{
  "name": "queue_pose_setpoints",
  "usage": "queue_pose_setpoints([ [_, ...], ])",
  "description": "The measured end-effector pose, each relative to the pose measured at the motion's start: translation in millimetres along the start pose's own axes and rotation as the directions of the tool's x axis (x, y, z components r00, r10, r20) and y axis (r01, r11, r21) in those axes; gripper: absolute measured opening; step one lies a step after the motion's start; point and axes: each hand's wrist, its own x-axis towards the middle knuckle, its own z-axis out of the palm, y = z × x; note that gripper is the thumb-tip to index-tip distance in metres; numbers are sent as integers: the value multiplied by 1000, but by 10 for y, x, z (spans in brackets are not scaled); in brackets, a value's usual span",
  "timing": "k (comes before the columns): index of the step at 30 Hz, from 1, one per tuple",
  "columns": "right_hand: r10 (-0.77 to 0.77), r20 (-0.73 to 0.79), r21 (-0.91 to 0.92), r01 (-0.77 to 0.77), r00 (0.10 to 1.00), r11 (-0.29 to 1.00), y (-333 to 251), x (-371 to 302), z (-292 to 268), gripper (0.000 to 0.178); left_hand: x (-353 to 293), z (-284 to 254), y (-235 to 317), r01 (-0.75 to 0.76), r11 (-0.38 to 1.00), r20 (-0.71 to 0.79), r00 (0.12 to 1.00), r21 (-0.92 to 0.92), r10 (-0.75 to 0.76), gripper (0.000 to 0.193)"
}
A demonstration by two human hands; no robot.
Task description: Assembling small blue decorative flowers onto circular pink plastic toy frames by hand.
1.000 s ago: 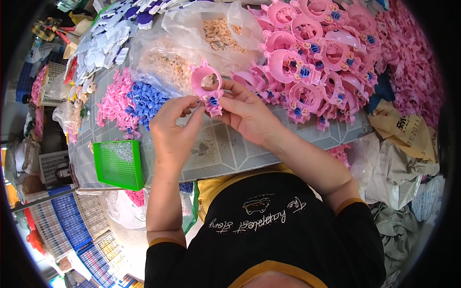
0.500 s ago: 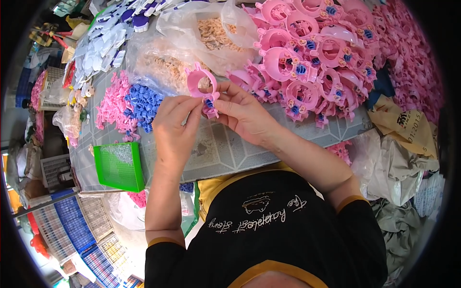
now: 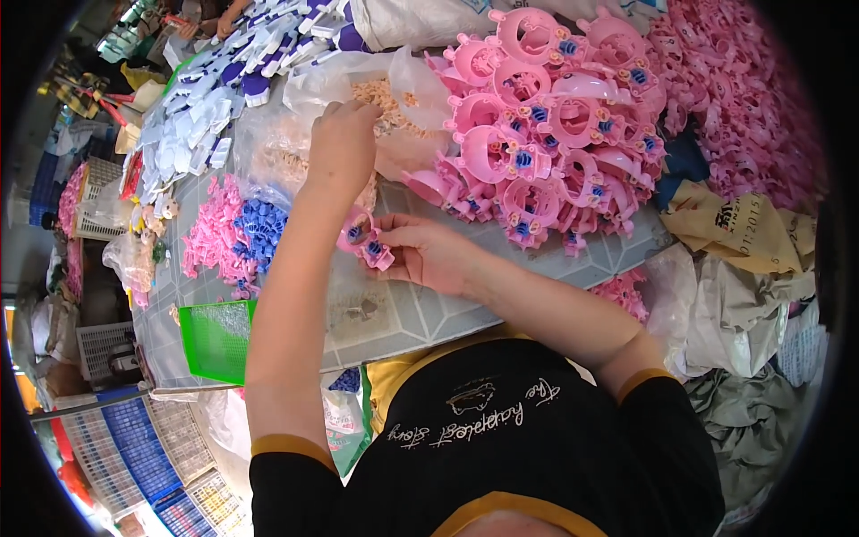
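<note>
My right hand (image 3: pixel 429 257) holds a pink plastic ring-shaped part (image 3: pixel 379 258) with a blue piece set in it, pinched between thumb and fingers above the table. Most of the ring is hidden behind my left forearm. Stretched forward, my left hand (image 3: pixel 343 139) is at the clear plastic bag (image 3: pixel 309 79) of small peach-coloured pieces (image 3: pixel 394 112). Its fingers are curled down at the bag's opening, and their tips are hidden, so anything in them does not show.
Right of my hands lies a heap of pink ring parts (image 3: pixel 546 134) with blue pieces. Small pink parts (image 3: pixel 215 233) and blue parts (image 3: pixel 259 231) lie left, behind a green tray (image 3: pixel 190 345). White and purple parts (image 3: pixel 192 112) cover the far left. Another person's hand (image 3: pixel 231 16) shows beyond.
My left hand has left the pink ring part and moved forward to the bag of peach pieces. My right hand has lowered the part slightly and still holds it.
</note>
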Motion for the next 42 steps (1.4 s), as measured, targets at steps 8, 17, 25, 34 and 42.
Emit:
queue_pose_setpoints([
  [8, 23, 21, -27, -22, 1000, 999, 17, 26, -30, 29, 208, 418, -213, 113, 976, 277, 947, 184, -162, 24],
  [17, 17, 14, -8, -17, 1000, 1000, 15, -7, -19, 28, -80, -106, 70, 135, 901, 53, 991, -412, -125, 19],
  [25, -63, 51, 79, 59, 997, 995, 8, -14, 38, 32, -890, -788, 509, 362, 700, 95, 916, -615, -390, 19],
  [34, -96, 141, 49, 90, 985, 995, -7, -27, 67, 40, -1207, -988, 645, 267, 848, -6, 953, -458, -304, 19],
  [42, -24, 115, -4, 25, 993, 1000, 12, -59, 65, 37, -1198, -978, 615, 158, 907, -20, 983, -390, -180, 13],
])
